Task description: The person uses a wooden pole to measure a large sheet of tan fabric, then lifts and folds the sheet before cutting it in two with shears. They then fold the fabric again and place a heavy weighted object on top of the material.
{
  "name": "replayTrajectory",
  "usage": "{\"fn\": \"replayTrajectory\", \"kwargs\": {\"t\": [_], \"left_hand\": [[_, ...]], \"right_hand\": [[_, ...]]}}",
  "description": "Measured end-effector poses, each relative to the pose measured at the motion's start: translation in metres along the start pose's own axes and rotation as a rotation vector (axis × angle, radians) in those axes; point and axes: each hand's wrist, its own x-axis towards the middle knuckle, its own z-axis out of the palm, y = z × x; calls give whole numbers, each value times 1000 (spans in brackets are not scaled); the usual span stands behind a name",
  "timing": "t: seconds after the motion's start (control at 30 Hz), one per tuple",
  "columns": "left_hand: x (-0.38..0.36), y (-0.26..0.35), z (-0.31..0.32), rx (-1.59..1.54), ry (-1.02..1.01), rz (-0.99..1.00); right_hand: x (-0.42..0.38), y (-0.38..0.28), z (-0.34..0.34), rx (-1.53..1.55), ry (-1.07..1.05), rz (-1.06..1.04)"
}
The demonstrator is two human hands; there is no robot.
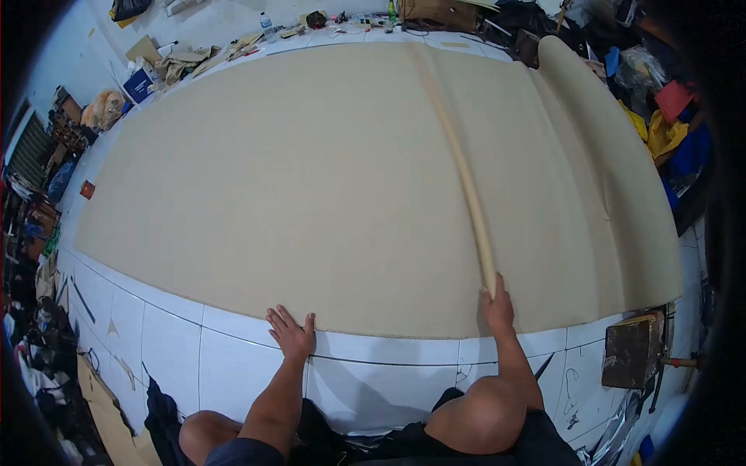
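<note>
A large beige sheet [272, 186] lies spread over the white tiled floor, its right end rising into a roll [622, 171]. My right hand [498, 307] is closed round the near end of a long wooden stick [468, 186], which reaches across the sheet to its far edge; the far end looks blurred. At the sheet's near edge, my left hand [291, 332] rests flat with its fingers spread, holding nothing.
A brown block [631, 351] stands at the lower right. A small reddish-brown object [87, 189] sits by the sheet's left edge. Beyond the far edge are a water bottle [266, 25] and assorted clutter. Bags and cloths pile up at the right.
</note>
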Motion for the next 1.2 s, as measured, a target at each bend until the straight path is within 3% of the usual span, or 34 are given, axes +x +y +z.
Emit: {"fn": "replayTrajectory", "kwargs": {"t": [0.07, 0.27, 0.33, 0.43, 0.6, 0.7, 0.73, 0.83, 0.87, 0.9, 0.97, 1.1, 1.2], "left_hand": [[1, 2, -1, -18, 25, 12], [5, 3, -1, -3, 36, 4], [10, -4, 11, -24, 88, 2], [9, -1, 10, -43, 117, -70], [-13, 8, 15, -364, 324, -174], [-34, 24, -1, -617, 273, -420], [-37, 22, 1, -759, 238, -414], [-69, 45, -15, -1141, 70, -624], [-58, 19, 31, -1020, 264, -509], [-75, 39, 6, -972, 329, -553], [-74, 3, 32, -727, 327, -680], [-62, -67, 16, -586, 282, -770], [-35, -100, 3, -229, 60, -904]], "right_hand": [[-6, 5, -21, 73, -25, 90], [-52, 9, -32, 334, 30, -124], [-74, 9, -21, 262, 28, -197], [-102, -3, -12, 204, -184, -260], [-108, -68, 17, -27, -363, -708], [-116, -113, 52, -22, -421, -977], [-123, -125, 58, -14, -416, -1081], [-146, -152, 53, -55, -516, -1187], [-149, -151, 55, -16, -584, -1204], [-150, -145, 57, 55, -636, -1178], [-151, -130, 63, 201, -751, -1120], [-140, -84, 48, 302, -863, -889], [-124, -30, 14, 273, -520, -555]]}}
